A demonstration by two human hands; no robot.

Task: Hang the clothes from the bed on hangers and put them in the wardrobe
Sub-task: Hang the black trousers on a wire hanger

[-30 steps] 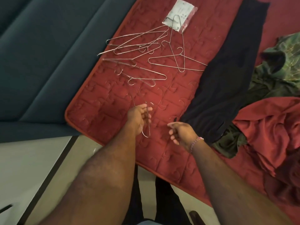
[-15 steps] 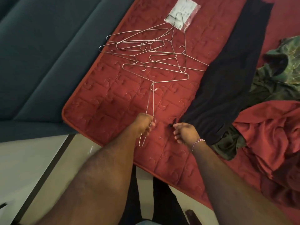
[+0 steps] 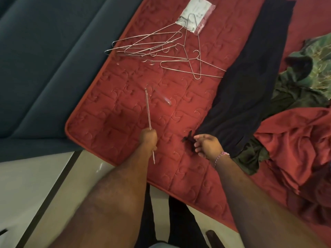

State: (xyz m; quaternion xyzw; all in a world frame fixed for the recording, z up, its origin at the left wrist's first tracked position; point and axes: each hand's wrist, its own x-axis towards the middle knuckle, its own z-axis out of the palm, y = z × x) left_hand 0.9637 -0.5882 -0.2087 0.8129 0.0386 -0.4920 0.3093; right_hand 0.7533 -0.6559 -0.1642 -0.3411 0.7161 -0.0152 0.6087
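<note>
Now left hand (image 3: 148, 138) grips wire hanger (image 3: 148, 111) near mattress edge (image 3: 93, 149); right hand (image 3: 206, 145) pinches black garment (image 3: 238, 97).

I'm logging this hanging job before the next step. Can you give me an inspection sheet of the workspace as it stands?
Surface: red quilted mattress on a pale floor.
Job's things: wire hanger, blurred; pile of wire hangers; black garment; green garment; red garment.
Clutter: plastic packet under the pile's far end.
Grippers: left hand grips the wire hanger; right hand pinches the black garment's corner.
Cables: nothing seen.
Surroundings: dark teal panel beside the mattress.
</note>
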